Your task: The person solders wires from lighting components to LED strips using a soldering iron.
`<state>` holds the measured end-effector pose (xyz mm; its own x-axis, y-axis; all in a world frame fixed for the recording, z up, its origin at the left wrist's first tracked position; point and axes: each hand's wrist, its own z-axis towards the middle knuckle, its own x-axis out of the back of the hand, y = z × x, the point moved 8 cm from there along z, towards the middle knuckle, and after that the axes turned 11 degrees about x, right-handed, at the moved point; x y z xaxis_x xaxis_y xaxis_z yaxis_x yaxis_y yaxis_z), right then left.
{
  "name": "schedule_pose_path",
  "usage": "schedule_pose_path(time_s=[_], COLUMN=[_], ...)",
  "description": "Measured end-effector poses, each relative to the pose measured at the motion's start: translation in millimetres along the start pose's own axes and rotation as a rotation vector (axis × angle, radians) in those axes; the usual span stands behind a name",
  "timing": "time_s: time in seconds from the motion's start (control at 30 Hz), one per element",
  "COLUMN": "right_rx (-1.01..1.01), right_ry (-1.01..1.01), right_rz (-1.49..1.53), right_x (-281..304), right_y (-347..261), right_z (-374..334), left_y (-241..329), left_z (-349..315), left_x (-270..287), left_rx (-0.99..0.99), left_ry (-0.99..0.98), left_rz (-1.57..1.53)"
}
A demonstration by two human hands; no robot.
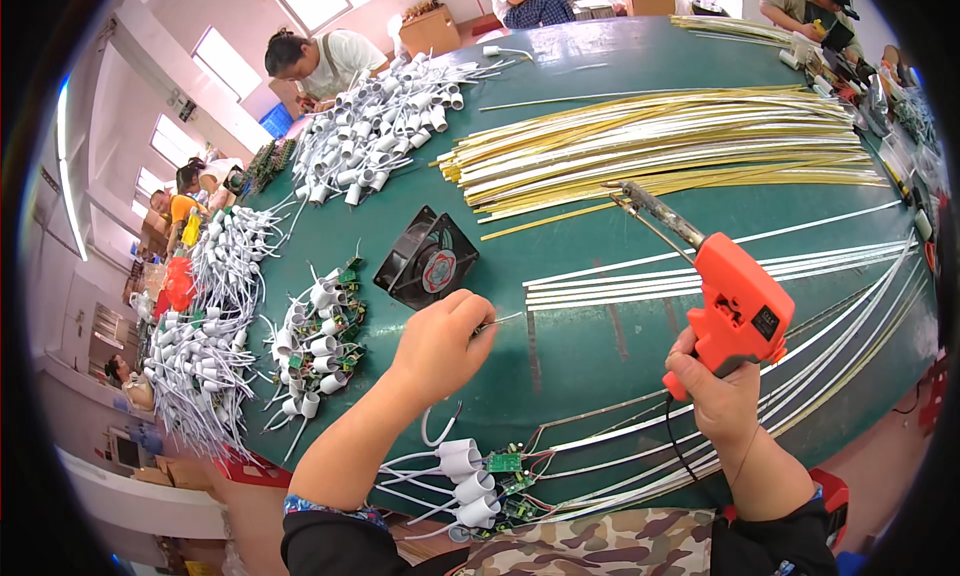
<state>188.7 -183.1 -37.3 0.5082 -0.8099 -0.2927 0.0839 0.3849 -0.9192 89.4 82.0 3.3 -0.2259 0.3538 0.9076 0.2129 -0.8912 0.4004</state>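
My right hand (725, 396) grips a red soldering gun (742, 301) by its handle, its metal tip pointing to the far left above the table. A black cord hangs down from the handle. Fingers closed in a pinch, my left hand (440, 344) holds a thin, pointed, light-coloured piece (508, 318); its kind is too small to make out. Just beyond that hand stands a black square fan (430, 259). Thin white strips (640, 290) lie in a row to its right. Near my body, white sockets (475, 491) with green circuit boards (507, 463) have wires running toward long strips.
A large bundle of yellow and white strips (660, 146) lies on the green table (590, 376) at the far side. Heaps of white sockets with cables (370, 126) cover the left part. More sockets with boards (320, 336) lie left of the fan. Several people sit around.
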Motion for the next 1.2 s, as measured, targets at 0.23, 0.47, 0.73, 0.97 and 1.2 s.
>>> schedule_pose_path(time_s=[0.23,0.47,0.73,0.97,1.2], right_rx=[-0.016,0.021,-0.068,-0.085,-0.132], right_ry=[0.031,0.017,-0.060,-0.117,-0.202], right_rz=[0.002,-0.002,0.003,0.013,-0.294], right_x=[3.2,0.5,-7.4,-9.1,-22.9], right_y=[-2.5,-7.2,9.6,12.2,23.8], right_z=[2.3,1.8,-0.8,5.7,11.3], left_y=[48.3,76.3,0.7,-13.4,-20.0], left_z=[-23.6,-29.8,0.7,17.2,25.1], left_x=[96.7,133.7,-20.9,-51.8,-59.7], left_rx=[-0.124,-0.257,-0.171,-0.191,-0.234], left_ry=[0.247,0.354,0.131,0.187,0.134], left_rz=[0.467,0.733,0.117,0.043,0.066])
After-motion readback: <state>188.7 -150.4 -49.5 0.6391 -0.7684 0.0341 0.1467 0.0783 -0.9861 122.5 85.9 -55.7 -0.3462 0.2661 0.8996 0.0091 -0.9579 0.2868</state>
